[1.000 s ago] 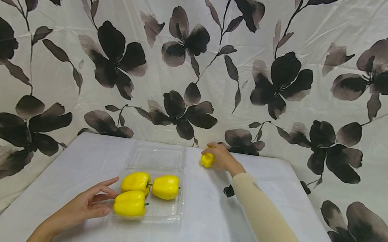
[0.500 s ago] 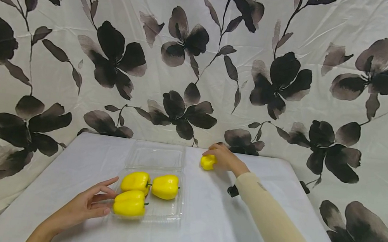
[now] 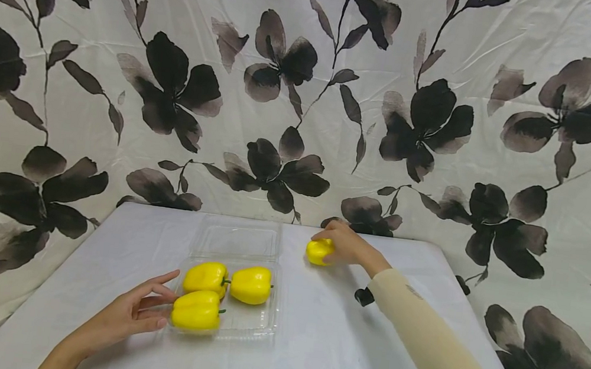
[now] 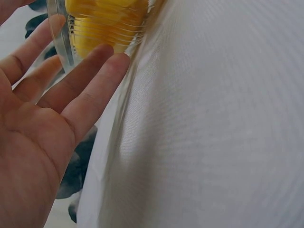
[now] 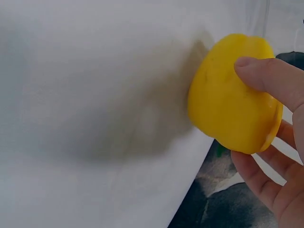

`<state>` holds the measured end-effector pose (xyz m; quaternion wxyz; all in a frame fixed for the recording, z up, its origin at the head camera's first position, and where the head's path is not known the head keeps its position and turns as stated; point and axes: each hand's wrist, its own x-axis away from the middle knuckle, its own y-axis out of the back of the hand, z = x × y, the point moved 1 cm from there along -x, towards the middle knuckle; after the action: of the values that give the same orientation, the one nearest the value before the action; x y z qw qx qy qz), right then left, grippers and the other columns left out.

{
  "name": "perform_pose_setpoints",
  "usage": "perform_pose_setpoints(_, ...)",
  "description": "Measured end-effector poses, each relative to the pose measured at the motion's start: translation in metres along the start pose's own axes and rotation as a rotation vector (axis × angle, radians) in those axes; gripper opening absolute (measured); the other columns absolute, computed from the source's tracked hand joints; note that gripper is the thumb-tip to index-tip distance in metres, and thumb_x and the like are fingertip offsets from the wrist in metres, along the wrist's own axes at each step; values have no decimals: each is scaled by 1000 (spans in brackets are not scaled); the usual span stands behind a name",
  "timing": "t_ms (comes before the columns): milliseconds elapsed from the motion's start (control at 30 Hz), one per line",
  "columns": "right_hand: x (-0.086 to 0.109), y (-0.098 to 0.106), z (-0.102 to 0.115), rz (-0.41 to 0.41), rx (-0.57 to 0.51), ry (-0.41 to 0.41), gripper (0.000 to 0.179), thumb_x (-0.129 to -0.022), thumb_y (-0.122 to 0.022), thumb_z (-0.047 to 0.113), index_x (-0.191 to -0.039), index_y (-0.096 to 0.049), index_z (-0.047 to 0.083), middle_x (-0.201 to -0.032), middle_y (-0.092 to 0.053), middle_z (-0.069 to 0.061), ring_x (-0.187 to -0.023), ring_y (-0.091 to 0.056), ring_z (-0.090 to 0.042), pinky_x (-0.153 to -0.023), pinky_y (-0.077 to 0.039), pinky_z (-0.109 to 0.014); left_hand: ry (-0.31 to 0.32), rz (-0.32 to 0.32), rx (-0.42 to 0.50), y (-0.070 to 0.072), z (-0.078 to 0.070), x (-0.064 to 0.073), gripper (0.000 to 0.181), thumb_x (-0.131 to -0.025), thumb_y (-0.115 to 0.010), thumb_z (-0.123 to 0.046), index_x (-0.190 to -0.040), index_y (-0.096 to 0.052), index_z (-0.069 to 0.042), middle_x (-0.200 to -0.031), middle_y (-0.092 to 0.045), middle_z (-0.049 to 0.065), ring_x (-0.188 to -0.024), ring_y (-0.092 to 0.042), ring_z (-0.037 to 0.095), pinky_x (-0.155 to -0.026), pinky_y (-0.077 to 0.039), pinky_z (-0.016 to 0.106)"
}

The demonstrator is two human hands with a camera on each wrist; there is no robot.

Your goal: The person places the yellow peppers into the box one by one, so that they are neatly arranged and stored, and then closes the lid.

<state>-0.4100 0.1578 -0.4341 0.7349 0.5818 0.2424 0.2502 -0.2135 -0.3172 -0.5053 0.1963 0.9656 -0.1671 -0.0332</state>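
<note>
Near the table's far edge, my right hand (image 3: 345, 246) holds a yellow bell pepper (image 3: 319, 251). In the right wrist view the thumb (image 5: 259, 73) lies on one side of this pepper (image 5: 228, 99) and fingertips touch its stem end. Three more yellow bell peppers lie in a clear plastic clamshell box (image 3: 250, 324): one at back left (image 3: 204, 277), one at back right (image 3: 251, 285), one at front left (image 3: 196, 310). At the box's left side is my left hand (image 3: 125, 313), its fingers extended; the left wrist view shows fingertips at the ribbed plastic wall (image 4: 109, 28).
The box's clear lid (image 3: 236, 241) lies folded back behind it on the white tabletop (image 3: 312, 340). A floral curtain (image 3: 304, 90) hangs behind the table. A small black object (image 3: 364, 297) shows by the right sleeve (image 3: 420, 333).
My right hand has moved slightly right and toward me with the bell pepper, which has turned a little. The left hand and the peppers in the box have stayed in place.
</note>
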Motion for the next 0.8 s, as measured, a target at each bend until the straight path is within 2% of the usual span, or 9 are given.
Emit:
perform_pose_setpoints(67,4,2,2,6,1,1,52,-84,-90,13,-134,-75,16,-124,-62,-14,-119,-54,-34,-107,-47,-52,0,0,2,0,-1,1,39,-96,-80,-16,-130,-60,-12,-176,-20,15,-143,-47,55,-101,-53,18)
perform_pose_setpoints(300,17,7,11,-1,2,42,52,-84,-90,16,-134,-74,15,-127,-66,-15,-120,-54,-36,-106,-46,-54,-29,4,-9,1,-2,2,39,-97,-79,-16,-130,-60,-9,-176,-20,18,-141,-49,55,-102,-57,26)
perform_pose_setpoints(433,25,12,21,7,-9,66,52,-86,-90,19,-135,-74,15,-129,-67,-14,-119,-54,-35,-104,-47,-52,-4,-11,-17,0,-1,1,40,-96,-80,-18,-130,-61,-12,-176,-21,15,-141,-49,54,-102,-57,26)
perform_pose_setpoints(600,34,16,36,-9,-16,117,52,-85,-91,21,-134,-74,17,-126,-68,-11,-115,-55,-31,-97,-48,-46,-7,-14,-25,0,0,0,39,-96,-80,-18,-129,-61,-13,-176,-22,15,-141,-50,54,-101,-57,25)
perform_pose_setpoints(800,44,21,57,-50,-39,150,53,-84,-91,23,-134,-74,17,-122,-68,-9,-110,-53,-28,-94,-46,-42,-41,-9,-29,2,2,1,36,-96,-79,-15,-128,-61,-14,-175,-23,14,-139,-54,46,-102,-54,21)
